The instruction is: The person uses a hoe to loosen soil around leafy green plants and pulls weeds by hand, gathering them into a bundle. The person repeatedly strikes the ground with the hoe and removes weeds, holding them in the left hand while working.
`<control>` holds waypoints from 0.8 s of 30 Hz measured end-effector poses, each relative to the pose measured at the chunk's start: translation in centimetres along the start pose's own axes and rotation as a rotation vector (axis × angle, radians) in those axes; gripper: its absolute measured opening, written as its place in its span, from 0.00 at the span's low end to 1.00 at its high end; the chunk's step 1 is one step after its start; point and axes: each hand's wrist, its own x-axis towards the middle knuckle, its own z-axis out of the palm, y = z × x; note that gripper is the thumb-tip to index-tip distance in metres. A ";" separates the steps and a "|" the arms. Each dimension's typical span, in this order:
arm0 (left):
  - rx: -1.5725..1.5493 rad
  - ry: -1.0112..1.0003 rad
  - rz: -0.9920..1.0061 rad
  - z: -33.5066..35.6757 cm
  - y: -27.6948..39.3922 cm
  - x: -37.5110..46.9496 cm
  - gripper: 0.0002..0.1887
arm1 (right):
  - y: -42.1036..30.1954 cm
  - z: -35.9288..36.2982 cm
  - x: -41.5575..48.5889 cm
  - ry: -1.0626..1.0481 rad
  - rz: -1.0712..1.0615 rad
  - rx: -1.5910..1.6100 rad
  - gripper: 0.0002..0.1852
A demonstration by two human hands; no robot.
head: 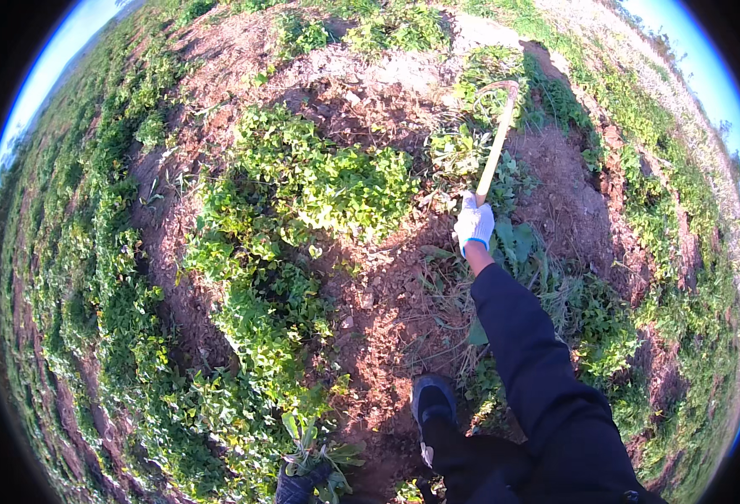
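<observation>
My right hand [474, 222], in a white knit glove with a blue cuff edge, grips the lower end of a pale-handled sickle [495, 151]. The handle points away from me, and its thin curved blade [501, 85] bends to the left over green weeds. Low-growing leafy crop plants [345, 183] spread to the left of that hand. At the bottom edge my left hand [301, 484], dark-covered and partly cut off, is closed around a leafy weed [310, 450]. Its fingers are hard to make out.
A dark shoe [433, 400] stands on reddish soil [370, 353] between the plants. Cut or wilted weeds [452, 302] lie beneath my right arm. Planted rows [118, 283] run along the left, with more greenery [678, 302] and a furrow [612, 170] on the right.
</observation>
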 end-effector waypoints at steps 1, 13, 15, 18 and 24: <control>0.067 -0.087 0.013 1.2 1.9 2.3 0.18 | 2.1 -6.2 7.0 0.159 -0.212 -0.215 0.23; 0.183 -0.029 0.083 3.5 5.4 0.7 0.15 | -0.7 -3.9 -8.2 -0.305 -0.620 -0.555 0.24; 0.211 -0.005 0.110 3.8 6.0 0.5 0.14 | -2.4 -3.1 -8.2 -0.348 -0.579 -0.438 0.21; 0.170 0.004 0.118 5.3 7.6 -0.3 0.14 | -4.4 -1.6 -8.7 -0.535 -0.242 0.012 0.16; 0.182 -0.008 0.118 4.2 6.4 0.0 0.12 | -3.2 -2.0 -4.9 -0.674 0.053 -0.015 0.22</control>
